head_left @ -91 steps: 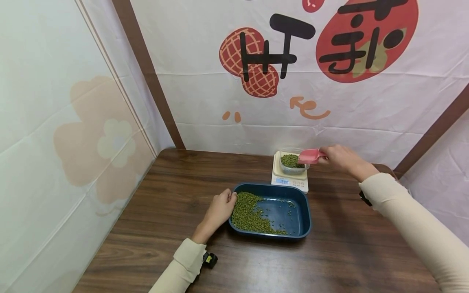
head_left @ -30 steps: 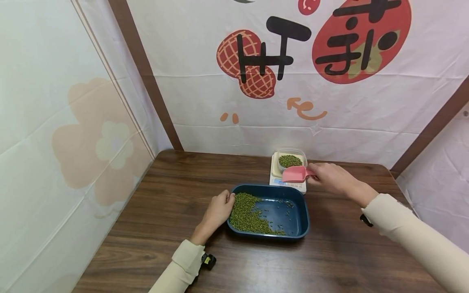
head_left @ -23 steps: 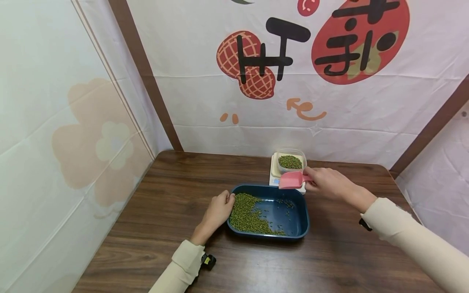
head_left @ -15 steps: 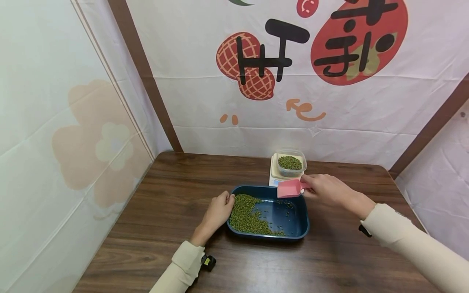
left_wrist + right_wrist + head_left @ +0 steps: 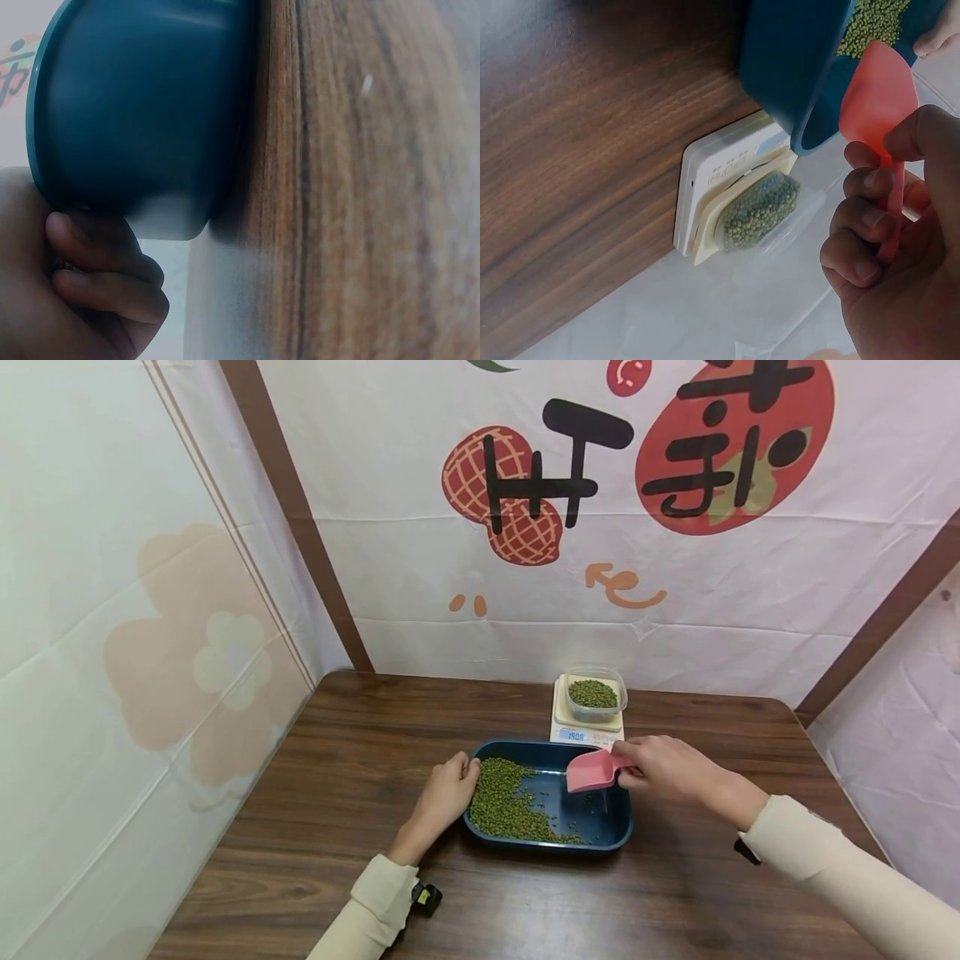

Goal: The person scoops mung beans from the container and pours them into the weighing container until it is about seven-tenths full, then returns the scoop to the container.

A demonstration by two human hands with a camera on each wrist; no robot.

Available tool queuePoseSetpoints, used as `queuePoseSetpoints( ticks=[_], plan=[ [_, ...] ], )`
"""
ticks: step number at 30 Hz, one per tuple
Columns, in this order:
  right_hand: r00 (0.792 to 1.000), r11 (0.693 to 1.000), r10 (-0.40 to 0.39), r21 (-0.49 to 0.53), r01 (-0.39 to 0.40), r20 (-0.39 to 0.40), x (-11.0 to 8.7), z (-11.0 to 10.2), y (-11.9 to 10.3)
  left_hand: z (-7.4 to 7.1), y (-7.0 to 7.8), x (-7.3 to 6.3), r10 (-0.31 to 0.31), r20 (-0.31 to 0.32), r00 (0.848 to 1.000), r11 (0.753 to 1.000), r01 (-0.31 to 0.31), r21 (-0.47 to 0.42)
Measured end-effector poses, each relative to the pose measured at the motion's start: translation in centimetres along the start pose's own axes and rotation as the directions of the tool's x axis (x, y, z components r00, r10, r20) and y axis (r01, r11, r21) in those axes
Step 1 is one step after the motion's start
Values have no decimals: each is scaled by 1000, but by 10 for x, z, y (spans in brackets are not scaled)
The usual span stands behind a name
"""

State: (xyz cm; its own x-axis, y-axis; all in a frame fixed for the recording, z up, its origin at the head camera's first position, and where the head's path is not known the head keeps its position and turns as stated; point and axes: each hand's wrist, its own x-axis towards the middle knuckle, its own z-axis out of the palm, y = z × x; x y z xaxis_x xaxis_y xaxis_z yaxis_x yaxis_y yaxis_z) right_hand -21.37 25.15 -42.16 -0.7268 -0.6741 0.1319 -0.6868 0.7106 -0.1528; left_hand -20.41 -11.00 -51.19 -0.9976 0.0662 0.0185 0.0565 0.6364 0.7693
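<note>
A dark blue rectangular tray (image 5: 551, 846) stands on the table, with green mung beans (image 5: 502, 802) heaped toward its left side and a few scattered on its bare right part. My left hand (image 5: 447, 791) grips the tray's left rim with curled fingers, also seen in the left wrist view. In my right hand (image 5: 660, 766) is the handle of a pink scoop (image 5: 589, 772), whose bowl hangs over the tray's right back part and looks empty. Behind the tray, a clear plastic container (image 5: 595, 713) of mung beans sits on a white kitchen scale (image 5: 611, 737) with a lit display.
The brown wooden table (image 5: 360, 760) backs onto a white printed cloth (image 5: 480, 647). Another pale cloth wall (image 5: 187, 652) rises on the left. The scale stands close behind the tray's back rim.
My right hand has brought the scoop from above the container, forward and slightly left, to over the tray. The scale's display is uncovered now. My left hand stays on the tray's rim.
</note>
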Motion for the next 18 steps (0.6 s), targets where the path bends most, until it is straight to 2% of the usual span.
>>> queuePoseSetpoints(
  ticks=[7, 18],
  plan=[
    [999, 1000, 11, 11, -11, 36, -1, 4, -8, 0, -1, 0, 6, -4, 1000, 1000, -6, -5],
    [995, 999, -24, 34, 21, 93, -1, 11, -17, 0, 0, 0, 6, -3, 1000, 1000, -6, 1]
  ],
)
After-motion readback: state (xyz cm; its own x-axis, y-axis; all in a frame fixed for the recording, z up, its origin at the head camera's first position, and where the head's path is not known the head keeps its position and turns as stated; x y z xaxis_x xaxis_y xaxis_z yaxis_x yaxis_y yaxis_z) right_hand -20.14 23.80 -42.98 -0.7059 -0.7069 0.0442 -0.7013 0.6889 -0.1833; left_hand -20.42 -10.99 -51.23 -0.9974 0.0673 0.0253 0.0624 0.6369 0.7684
